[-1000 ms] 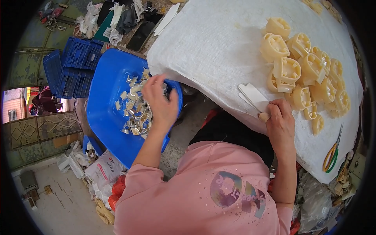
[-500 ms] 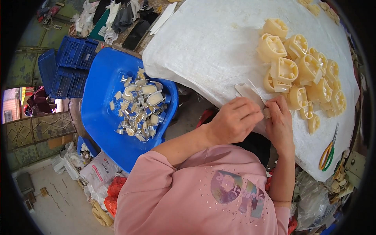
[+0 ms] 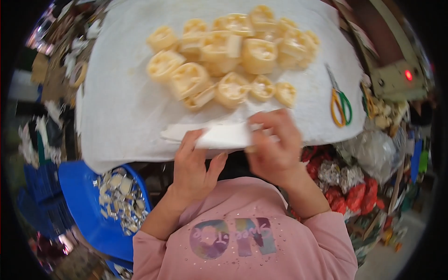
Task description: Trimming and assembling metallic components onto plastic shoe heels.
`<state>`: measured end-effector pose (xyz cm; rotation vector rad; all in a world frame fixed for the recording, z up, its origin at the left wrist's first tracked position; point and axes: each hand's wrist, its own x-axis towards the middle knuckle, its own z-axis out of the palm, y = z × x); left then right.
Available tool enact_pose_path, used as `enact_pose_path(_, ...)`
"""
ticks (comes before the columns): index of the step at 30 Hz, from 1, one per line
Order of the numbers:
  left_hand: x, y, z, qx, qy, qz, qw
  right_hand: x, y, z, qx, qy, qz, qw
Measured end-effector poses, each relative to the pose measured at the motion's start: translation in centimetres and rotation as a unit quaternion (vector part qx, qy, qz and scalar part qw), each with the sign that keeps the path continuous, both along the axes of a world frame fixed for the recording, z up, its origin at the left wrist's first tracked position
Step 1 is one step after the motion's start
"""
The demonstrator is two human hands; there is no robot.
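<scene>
With left hand (image 3: 193, 165) spread wide at the thumb, right hand (image 3: 275, 149) curled and blurred, with hold impossible to tell. Over a counter (image 3: 116, 84) draped in white. Beside a blue tub (image 3: 80, 198), at lower left. Before a cluster of cream-coloured moulded parts (image 3: 259, 58). At flat white strips (image 3: 226, 136) near the front edge, from left fingertips to right hand. With orange-and-green-handled scissors (image 3: 334, 87) at right. Inside the tub, small shiny pieces (image 3: 126, 185).
</scene>
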<state>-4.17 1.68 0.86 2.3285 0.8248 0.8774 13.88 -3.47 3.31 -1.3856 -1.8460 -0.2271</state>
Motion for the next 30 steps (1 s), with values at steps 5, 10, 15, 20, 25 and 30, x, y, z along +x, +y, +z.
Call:
enact_pose_path(5, 2.7, -0.9, 0.5, -0.501, -0.196, -0.080, 0.839, -0.5, -1.2, -1.1, -0.046, 0.022, 0.028, 0.998)
enact_pose_path(10, 4.0, -1.5, -0.4, -0.578, -0.344, -0.170, 0.720, 1.7, -1.7, -0.4, -0.079, 0.008, 0.001, 0.997)
enact_pose_path(15, 4.9, -1.6, -0.1, -0.625, -0.309, -0.008, 0.717, 1.3, -2.2, -1.4, -0.125, 0.011, 0.021, 0.992)
enact_pose_path(20, 3.9, -0.7, 0.1, -0.606, -0.358, -0.016, 0.710, 7.8, -1.4, -3.3, -0.119, 0.092, -0.158, 0.976)
enact_pose_path(25, 4.1, -0.4, -0.4, -0.600, -0.406, -0.032, 0.689, 10.1, -1.9, -6.3, -0.146, 0.064, -0.231, 0.960)
enact_pose_path(30, 4.4, -0.6, 0.1, -0.592, -0.422, -0.027, 0.686, 9.5, -3.0, -5.6, -0.054, 0.064, -0.235, 0.968)
